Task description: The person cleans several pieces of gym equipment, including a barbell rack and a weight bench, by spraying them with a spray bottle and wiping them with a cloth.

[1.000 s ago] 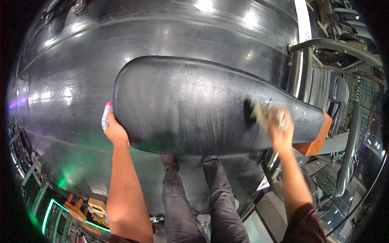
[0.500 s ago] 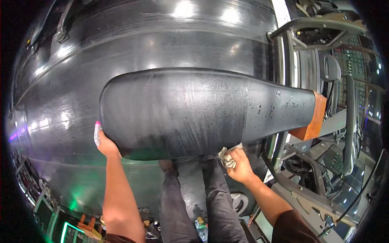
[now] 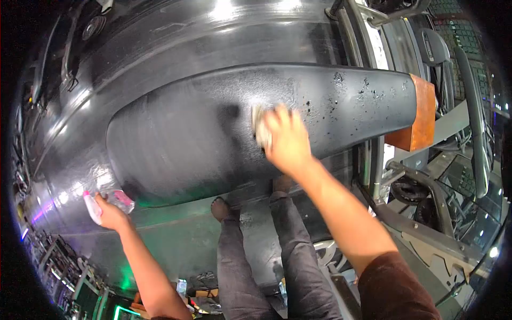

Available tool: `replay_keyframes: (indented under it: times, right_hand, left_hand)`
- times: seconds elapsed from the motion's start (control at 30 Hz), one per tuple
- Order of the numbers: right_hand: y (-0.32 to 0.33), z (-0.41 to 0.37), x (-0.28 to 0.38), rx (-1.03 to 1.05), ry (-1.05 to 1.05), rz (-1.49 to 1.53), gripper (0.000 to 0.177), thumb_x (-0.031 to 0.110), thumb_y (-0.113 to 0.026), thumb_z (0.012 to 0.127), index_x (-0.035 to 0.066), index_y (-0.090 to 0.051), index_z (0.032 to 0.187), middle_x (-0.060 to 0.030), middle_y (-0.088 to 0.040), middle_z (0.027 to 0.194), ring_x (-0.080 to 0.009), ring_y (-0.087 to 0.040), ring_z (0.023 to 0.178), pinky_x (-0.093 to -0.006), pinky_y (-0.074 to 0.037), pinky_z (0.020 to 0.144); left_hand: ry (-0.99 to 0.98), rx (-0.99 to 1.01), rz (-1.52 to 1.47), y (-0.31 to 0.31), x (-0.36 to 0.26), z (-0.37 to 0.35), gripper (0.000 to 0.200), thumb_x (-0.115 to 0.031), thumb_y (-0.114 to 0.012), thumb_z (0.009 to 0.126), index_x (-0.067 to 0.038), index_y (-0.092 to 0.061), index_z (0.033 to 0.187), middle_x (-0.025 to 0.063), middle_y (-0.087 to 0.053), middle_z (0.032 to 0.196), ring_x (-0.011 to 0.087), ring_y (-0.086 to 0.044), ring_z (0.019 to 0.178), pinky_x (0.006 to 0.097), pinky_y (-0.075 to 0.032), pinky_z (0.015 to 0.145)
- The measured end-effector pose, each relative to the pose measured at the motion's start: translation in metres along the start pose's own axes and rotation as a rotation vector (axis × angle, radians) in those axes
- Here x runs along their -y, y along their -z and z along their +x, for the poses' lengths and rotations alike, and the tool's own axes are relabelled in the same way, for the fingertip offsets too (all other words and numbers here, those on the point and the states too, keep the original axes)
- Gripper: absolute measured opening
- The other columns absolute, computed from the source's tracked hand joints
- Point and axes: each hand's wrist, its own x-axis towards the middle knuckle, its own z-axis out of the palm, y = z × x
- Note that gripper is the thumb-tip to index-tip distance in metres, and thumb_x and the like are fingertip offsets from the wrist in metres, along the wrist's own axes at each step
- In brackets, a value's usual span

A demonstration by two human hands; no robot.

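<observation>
A long black padded bench seat (image 3: pixel 186 133) stretches across the view, with a brown wooden end (image 3: pixel 421 114) at the right. My right hand (image 3: pixel 285 136) presses a pale cloth (image 3: pixel 260 127) flat on the middle of the pad. Wet specks dot the pad to the right of the cloth. My left hand (image 3: pixel 109 213) is low at the left, off the pad, holding a small clear spray bottle (image 3: pixel 96 205) with pink liquid and a pink tip.
A glossy black floor (image 3: pixel 160 48) lies under the bench. Gym machine frames and bars (image 3: pixel 469 106) crowd the right side. My legs in dark trousers (image 3: pixel 250 250) stand just in front of the bench. Green-lit equipment sits at the bottom left.
My right hand has come up from the pad's near edge onto its top with the cloth. My left hand has left the pad's end and dropped lower left with the bottle.
</observation>
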Motion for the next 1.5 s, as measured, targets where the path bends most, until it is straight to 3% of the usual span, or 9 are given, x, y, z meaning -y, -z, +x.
replay_keyframes:
  times: [0.23,0.37,0.4,0.63,0.87,1.03,1.23,1.3,1.5]
  right_hand:
    - [0.029,-0.093,-0.011,0.36,-0.051,0.261,0.049,0.006,-0.074,0.069,0.009,-0.061,0.116,-0.0155,-0.056,0.111,-0.0379,-0.056,0.1,-0.0456,-0.051,0.087]
    - [0.055,-0.056,-0.041,0.152,-0.227,0.712,0.028,0.005,-0.07,0.075,0.002,-0.061,0.101,-0.0188,-0.061,0.093,-0.0358,-0.062,0.091,-0.043,-0.05,0.084]
    - [0.065,-0.042,-0.051,0.084,-0.247,0.81,0.022,0.005,-0.069,0.079,0.003,-0.06,0.099,-0.0169,-0.062,0.093,-0.0307,-0.063,0.088,-0.0396,-0.05,0.081]
    - [0.047,0.114,-0.094,-0.206,0.049,0.204,0.032,0.017,-0.072,0.082,0.006,-0.061,0.109,-0.0194,-0.061,0.11,-0.0423,-0.057,0.105,-0.0501,-0.048,0.088]
    - [0.01,-0.036,-0.038,0.091,0.078,0.041,0.064,0.011,-0.08,0.064,0.012,-0.058,0.123,-0.018,-0.053,0.121,-0.0446,-0.052,0.113,-0.0502,-0.051,0.094]
    - [0.021,-0.147,-0.025,0.493,-0.118,0.367,0.051,0.008,-0.073,0.067,0.012,-0.062,0.117,-0.0139,-0.058,0.111,-0.0365,-0.058,0.101,-0.0477,-0.053,0.087]
    - [0.08,0.015,-0.062,-0.109,-0.105,0.594,0.019,0.012,-0.065,0.089,0.005,-0.058,0.105,-0.0136,-0.063,0.098,-0.0261,-0.063,0.09,-0.0412,-0.049,0.081]
    - [0.074,0.099,-0.092,-0.328,-0.015,0.397,0.029,0.014,-0.074,0.085,0.003,-0.063,0.11,-0.018,-0.064,0.105,-0.0387,-0.064,0.096,-0.0444,-0.051,0.085]
    - [0.026,0.104,-0.087,-0.124,0.008,0.019,0.036,0.007,-0.065,0.082,0.005,-0.061,0.118,-0.0191,-0.06,0.119,-0.0388,-0.056,0.11,-0.053,-0.042,0.096]
  left_hand:
    - [-0.221,0.376,-0.127,-0.057,-0.196,-0.111,0.026,-0.015,-0.074,0.092,0.0,-0.072,0.113,0.0019,-0.071,0.086,0.0097,-0.063,0.079,0.0268,-0.052,0.078]
    - [-0.465,0.493,-0.184,-0.132,-0.246,-0.179,0.03,-0.017,-0.076,0.091,0.0,-0.07,0.116,0.0004,-0.069,0.084,0.0068,-0.061,0.075,0.025,-0.05,0.069]
    - [-0.245,0.546,-0.483,-0.144,-0.263,-0.203,0.023,-0.015,-0.076,0.091,0.001,-0.071,0.107,0.0014,-0.068,0.08,0.0065,-0.061,0.071,0.0248,-0.05,0.064]
    - [-0.424,0.576,-0.465,-0.187,-0.197,-0.243,0.019,-0.011,-0.076,0.087,-0.003,-0.061,0.079,0.008,-0.061,0.063,0.0196,-0.06,0.052,0.0324,-0.047,0.051]
    - [-0.378,0.636,-0.454,-0.185,-0.218,-0.231,0.013,-0.007,-0.075,0.081,-0.003,-0.062,0.082,0.0112,-0.065,0.065,0.0259,-0.068,0.058,0.034,-0.052,0.056]
    - [-0.487,0.639,-0.447,-0.187,-0.223,-0.226,0.014,-0.001,-0.071,0.076,-0.002,-0.062,0.086,0.0142,-0.068,0.079,0.0301,-0.07,0.07,0.0342,-0.055,0.065]
    - [-0.43,0.652,-0.465,-0.184,-0.219,-0.232,0.014,0.0,-0.069,0.076,-0.001,-0.061,0.087,0.0135,-0.069,0.08,0.0285,-0.07,0.067,0.0332,-0.056,0.064]
    - [-0.372,0.648,-0.475,-0.186,-0.221,-0.234,0.013,-0.001,-0.068,0.077,-0.002,-0.062,0.087,0.0129,-0.069,0.076,0.0276,-0.071,0.065,0.0327,-0.056,0.062]
    - [-0.386,0.618,-0.46,-0.19,-0.213,-0.235,0.012,-0.006,-0.07,0.082,-0.002,-0.062,0.09,0.0094,-0.067,0.068,0.0211,-0.068,0.059,0.0313,-0.053,0.057]
